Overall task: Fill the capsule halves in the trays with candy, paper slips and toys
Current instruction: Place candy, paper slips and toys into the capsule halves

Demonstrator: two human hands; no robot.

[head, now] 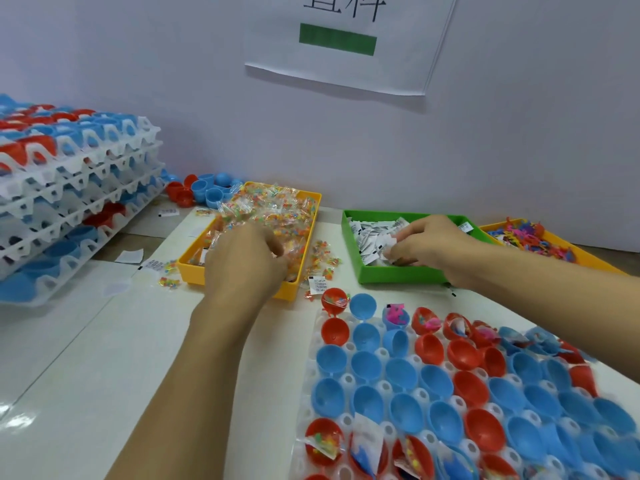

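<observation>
Over at the far left, a stack of white trays [79, 199] is sitting against the wall, loaded with red and blue capsule halves, and a few loose capsule halves [204, 192] are lying just behind it by the wall. Next to them, a yellow bin [239, 285] is holding a heap of candy packets [273, 209], with several stray packets [323, 261] spilling onto the table [104, 358] on both sides of it. The left hand [242, 261] is reaching into this bin with fingers curled down into the candy, seemingly gripping packets, though the back of the hand is hiding exactly what it is holding. To the right, a green bin [398, 273] is holding white paper slips [370, 233], and the right hand [429, 244] is lying over it, fingertips pinching a few slips. Further right, an orange bin [599, 261] of small coloured toys [526, 237] is sitting partly behind the right forearm. Nearest me, the working tray [308, 403] is lying on the table with red and blue capsule halves [398, 375] sitting open side up; those along its far row and its near edge are already holding candy, slips or toys, while most in the middle are showing bare insides. Above, a printed paper sign [346, 46] is hanging on the wall.
</observation>
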